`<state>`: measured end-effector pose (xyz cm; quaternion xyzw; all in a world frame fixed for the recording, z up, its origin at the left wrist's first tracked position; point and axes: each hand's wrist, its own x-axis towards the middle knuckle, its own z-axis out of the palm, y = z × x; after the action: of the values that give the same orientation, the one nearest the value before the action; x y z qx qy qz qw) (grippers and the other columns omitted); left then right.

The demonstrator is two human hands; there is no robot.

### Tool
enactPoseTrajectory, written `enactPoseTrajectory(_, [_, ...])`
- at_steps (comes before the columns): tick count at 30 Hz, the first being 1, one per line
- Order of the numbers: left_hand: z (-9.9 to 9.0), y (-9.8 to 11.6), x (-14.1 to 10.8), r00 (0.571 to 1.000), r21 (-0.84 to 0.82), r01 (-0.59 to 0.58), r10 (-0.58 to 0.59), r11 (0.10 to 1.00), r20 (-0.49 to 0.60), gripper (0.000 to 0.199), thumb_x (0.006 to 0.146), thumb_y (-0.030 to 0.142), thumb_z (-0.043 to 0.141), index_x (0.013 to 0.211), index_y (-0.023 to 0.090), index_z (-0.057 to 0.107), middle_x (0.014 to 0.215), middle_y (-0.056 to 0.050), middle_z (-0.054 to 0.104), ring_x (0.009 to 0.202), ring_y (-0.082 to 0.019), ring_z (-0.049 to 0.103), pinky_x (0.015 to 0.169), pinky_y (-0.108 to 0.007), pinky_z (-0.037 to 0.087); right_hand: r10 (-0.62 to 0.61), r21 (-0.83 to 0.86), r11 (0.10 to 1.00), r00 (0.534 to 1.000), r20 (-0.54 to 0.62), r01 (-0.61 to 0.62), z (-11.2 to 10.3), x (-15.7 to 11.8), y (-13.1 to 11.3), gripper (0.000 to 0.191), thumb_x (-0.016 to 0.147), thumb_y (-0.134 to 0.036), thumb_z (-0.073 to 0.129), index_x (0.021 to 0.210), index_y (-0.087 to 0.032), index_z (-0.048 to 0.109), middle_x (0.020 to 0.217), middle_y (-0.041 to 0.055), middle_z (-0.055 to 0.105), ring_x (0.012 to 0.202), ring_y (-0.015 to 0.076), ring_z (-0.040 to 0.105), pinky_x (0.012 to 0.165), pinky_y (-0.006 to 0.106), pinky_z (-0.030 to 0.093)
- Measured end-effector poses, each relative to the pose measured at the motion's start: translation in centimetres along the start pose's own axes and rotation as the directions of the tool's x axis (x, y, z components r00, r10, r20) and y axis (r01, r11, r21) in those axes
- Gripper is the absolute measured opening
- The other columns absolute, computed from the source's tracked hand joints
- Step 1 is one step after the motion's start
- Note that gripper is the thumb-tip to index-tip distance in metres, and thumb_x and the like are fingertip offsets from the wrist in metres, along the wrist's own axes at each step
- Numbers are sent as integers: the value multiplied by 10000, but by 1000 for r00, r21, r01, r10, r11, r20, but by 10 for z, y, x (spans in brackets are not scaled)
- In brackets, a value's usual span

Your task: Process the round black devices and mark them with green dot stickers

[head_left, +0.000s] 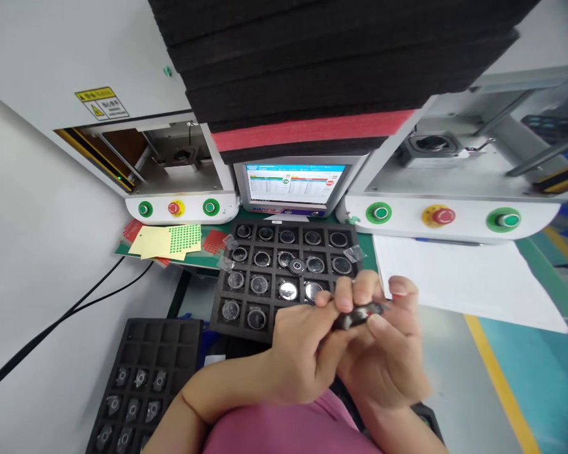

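Both hands meet over the near right corner of a black foam tray [222, 299] of round watch cases. Between them is a dark, round watch case [357, 315], turned nearly edge-on. My left hand [303, 353] pinches its left side between thumb and fingers. My right hand [390, 347] grips the other side, its thumb against the near edge. A small red spot shows on the case, and some red shows at a right fingertip. The fingers cover much of the case. In the tray, a loose round piece [296, 266] lies across neighbouring watch cases.
Two machines with green buttons [379, 213] and red stop buttons [442, 216] flank a screen [293, 184]. Black foam sheets [303, 63] overhang it. Sticker sheets [170, 241] lie left, white paper [464, 271] right. A second foam tray [137, 347] sits lower left.
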<state>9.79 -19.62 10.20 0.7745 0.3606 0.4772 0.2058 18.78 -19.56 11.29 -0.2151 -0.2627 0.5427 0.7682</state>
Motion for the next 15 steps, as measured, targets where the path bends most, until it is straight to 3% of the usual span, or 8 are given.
enactPoseTrajectory(8, [8,-15,-7,999,74,-26,23,997,40,320,1020,266,313,1023,130,603,711,-52,699,552,-151,639,515,-258,491,146,9,989,974,-172,-147,0,6,3,250,676,-120,680,789,-204,474,704,-76,517,630,78,550,612,220,554])
enactPoseTrajectory(11, [6,-18,-4,996,3,82,-82,997,46,299,1017,271,347,957,137,608,641,-30,664,493,-126,590,487,-232,464,128,-59,988,973,-192,-142,-6,9,11,232,700,-94,659,788,-208,477,715,-73,518,644,86,557,631,247,569])
enactPoseTrajectory(15, [4,-23,1,973,-155,226,-217,962,73,259,995,245,406,849,147,596,579,5,601,444,-95,520,455,-203,413,93,-158,981,986,-136,-114,-17,10,21,189,812,-151,675,929,-234,552,808,-42,564,753,114,592,729,328,601])
